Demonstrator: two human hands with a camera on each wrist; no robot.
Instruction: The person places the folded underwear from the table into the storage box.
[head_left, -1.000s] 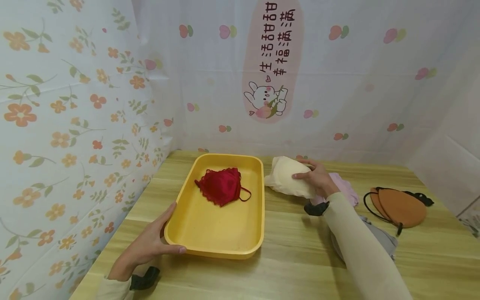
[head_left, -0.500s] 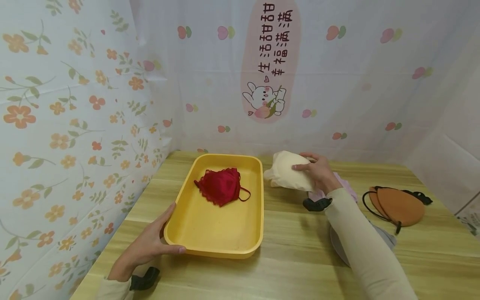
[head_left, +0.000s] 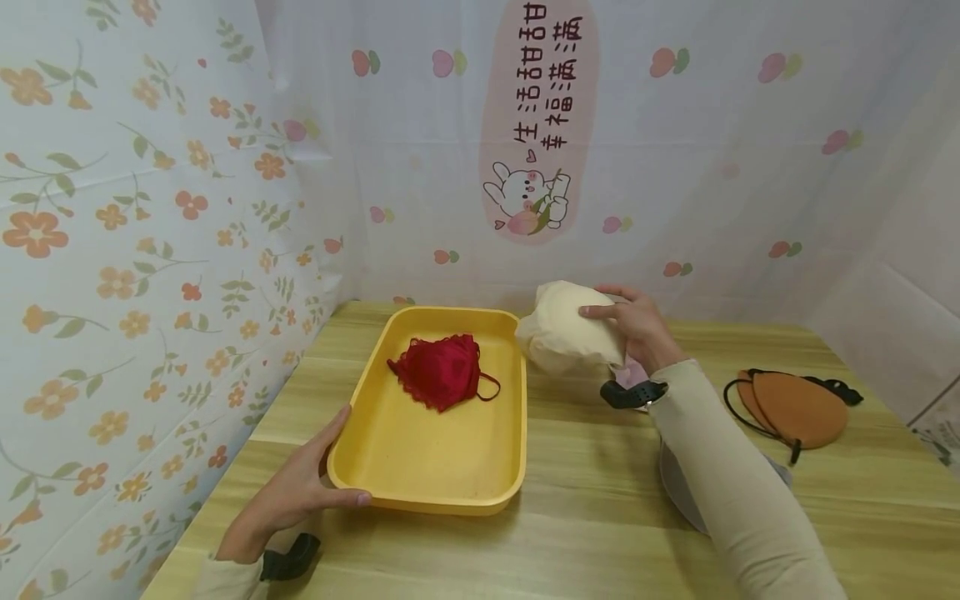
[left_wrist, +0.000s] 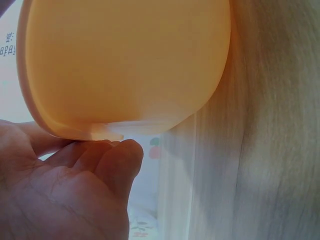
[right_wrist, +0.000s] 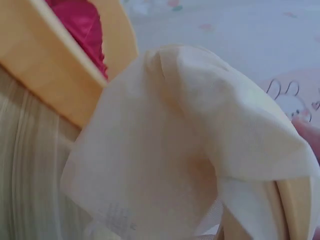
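Right hand [head_left: 637, 327] grips cream bra [head_left: 566, 332]; left hand [head_left: 296, 486] grips tray [head_left: 427, 454].
Sleeve [head_left: 742, 479] part-hides grey piece [head_left: 678, 486]; lilac piece [head_left: 632, 374] mostly covered.

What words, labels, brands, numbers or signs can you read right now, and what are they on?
"生活甜甜": left column on the backdrop's pink patch, running bottom to top.
"幸福满满": right column on the same patch.
Unreadable: faint marking on the cream garment, too blurred.
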